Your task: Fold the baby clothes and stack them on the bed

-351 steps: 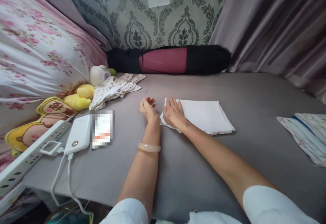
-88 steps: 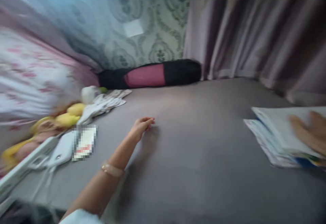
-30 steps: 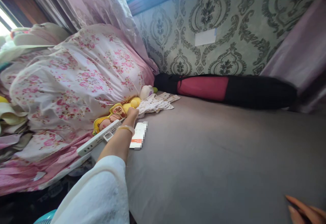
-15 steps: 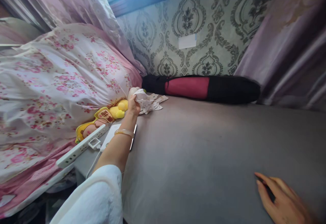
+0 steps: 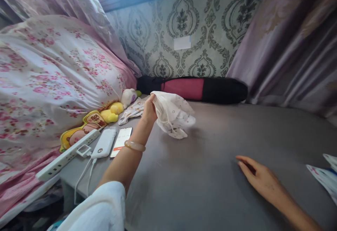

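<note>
My left hand (image 5: pixel 150 109) grips the edge of a small white garment (image 5: pixel 173 113) with a scattered print, which hangs loosely above the grey surface (image 5: pixel 210 136). Behind the left wrist lies another white printed garment (image 5: pixel 132 111), flat and partly hidden. My right hand (image 5: pixel 254 173) is low over the grey surface on the right. Its fingers are loosely bent, thumb a little apart from the index finger, with nothing seen in them.
A phone (image 5: pixel 122 141), a white power bank (image 5: pixel 104 143) with cables and a power strip (image 5: pixel 67 155) lie at left. Plush toys (image 5: pixel 109 113) rest beside flowered bedding (image 5: pixel 71 69). A long black and red bag (image 5: pixel 184 89) lies along the wall. Printed cloth (image 5: pixel 325 178) shows at the right edge.
My left hand has lifted the garment away from the plush toys, to the right and nearer. My right hand has come further into view. The view has turned slightly right.
</note>
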Available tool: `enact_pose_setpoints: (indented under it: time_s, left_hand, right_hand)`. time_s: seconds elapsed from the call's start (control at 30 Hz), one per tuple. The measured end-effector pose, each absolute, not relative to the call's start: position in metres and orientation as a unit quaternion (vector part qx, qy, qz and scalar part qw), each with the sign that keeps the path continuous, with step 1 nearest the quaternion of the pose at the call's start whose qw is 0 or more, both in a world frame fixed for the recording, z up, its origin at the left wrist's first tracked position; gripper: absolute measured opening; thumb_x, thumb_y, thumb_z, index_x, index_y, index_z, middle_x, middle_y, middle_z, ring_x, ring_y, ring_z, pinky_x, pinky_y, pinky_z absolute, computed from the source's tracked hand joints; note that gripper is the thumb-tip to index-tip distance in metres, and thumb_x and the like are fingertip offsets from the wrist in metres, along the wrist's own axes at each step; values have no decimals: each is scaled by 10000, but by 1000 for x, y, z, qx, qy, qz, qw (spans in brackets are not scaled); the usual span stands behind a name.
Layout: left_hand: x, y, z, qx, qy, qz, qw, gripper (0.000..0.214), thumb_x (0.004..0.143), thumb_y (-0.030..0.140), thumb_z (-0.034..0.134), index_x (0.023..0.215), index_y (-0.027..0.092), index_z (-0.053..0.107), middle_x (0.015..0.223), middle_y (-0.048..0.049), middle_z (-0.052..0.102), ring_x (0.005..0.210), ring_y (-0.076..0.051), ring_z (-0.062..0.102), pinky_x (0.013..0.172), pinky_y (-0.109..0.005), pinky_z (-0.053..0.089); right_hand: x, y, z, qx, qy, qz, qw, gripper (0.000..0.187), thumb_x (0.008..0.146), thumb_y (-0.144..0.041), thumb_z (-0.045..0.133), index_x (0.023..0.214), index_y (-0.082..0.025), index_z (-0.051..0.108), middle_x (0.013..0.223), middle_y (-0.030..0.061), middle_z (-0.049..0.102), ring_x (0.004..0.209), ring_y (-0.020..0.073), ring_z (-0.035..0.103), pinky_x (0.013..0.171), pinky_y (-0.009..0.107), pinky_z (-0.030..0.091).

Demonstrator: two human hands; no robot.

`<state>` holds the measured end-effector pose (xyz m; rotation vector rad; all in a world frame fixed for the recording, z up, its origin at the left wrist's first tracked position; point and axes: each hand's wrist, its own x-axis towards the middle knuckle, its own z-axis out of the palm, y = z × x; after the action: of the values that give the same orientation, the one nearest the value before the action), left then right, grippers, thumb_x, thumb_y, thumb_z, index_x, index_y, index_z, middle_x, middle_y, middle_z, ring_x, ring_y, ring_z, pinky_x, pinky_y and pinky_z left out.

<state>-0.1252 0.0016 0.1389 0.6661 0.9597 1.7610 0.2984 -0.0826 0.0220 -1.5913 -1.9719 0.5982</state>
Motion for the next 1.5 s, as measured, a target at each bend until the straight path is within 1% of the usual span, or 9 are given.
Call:
enact_pose_setpoints:
  time_s: [0.17,0.43,0.6,0.73,0.97,1.13,1.2,1.3,1.5]
  left_hand:
    - [-81,-7,145,327,444,625,553,494,829,587,572,955,121,676,792,-95,703,892,-311,674,760,-396,547]
    - [-4,-43,161,355,389,498,688,503,862,592,515,910,117,675,815,-113,693,909,-325,675,767,-422,544]
    - [24,-55,160,358,317,491,728,398,769,523,669,825,130,639,744,-84,685,758,-251,681,710,-359,549]
    - [29,-54,147,382,319,521,693,340,679,426,783,740,145,600,664,-19,648,579,-134,610,599,-251,501]
    - [9,-47,118,453,406,480,632,303,637,344,803,815,140,669,689,-8,651,579,-107,577,575,-225,446]
    - [-3,-44,99,499,454,471,568,223,657,300,751,804,145,685,661,22,623,565,-76,518,561,-204,385]
    - [-5,-44,93,507,461,471,555,227,676,310,740,821,144,689,677,18,631,585,-79,524,579,-208,388]
    - [-7,-46,83,508,460,472,555,275,690,355,750,849,139,685,726,2,653,638,-94,556,628,-221,414]
    - [-10,-62,70,550,462,433,545,419,738,472,745,1003,157,665,991,-70,695,880,-169,634,796,-293,474]
  right_hand:
    - [255,-83,77,-557,-727,196,350,321,877,-447,490,1019,-244,694,999,49,745,900,231,702,806,361,563]
    - [212,-92,149,-458,-711,165,507,257,907,-424,551,1050,-239,658,1053,44,702,961,192,660,902,363,531]
    - [202,-92,152,-405,-722,167,537,230,898,-381,600,1070,-239,656,1057,45,687,952,197,649,869,369,534]
    - [206,-84,143,-396,-747,137,517,176,938,-274,534,1042,-241,672,984,35,682,915,186,644,822,340,518]
    - [224,-75,140,-451,-764,66,456,267,965,-221,420,1061,-223,669,986,61,657,930,196,632,826,337,497]
    - [235,-75,142,-500,-785,20,365,183,923,-317,544,984,-241,699,933,42,620,820,191,626,731,317,483]
    - [239,-75,144,-503,-805,10,314,191,883,-363,619,1024,-271,708,935,32,607,785,184,618,681,305,467]
    - [245,-76,148,-490,-831,-8,264,189,887,-364,622,1035,-307,725,911,19,604,762,169,603,656,293,439]
    - [249,-75,150,-518,-809,-38,275,203,922,-386,571,967,-313,755,818,7,586,730,154,585,624,281,399]
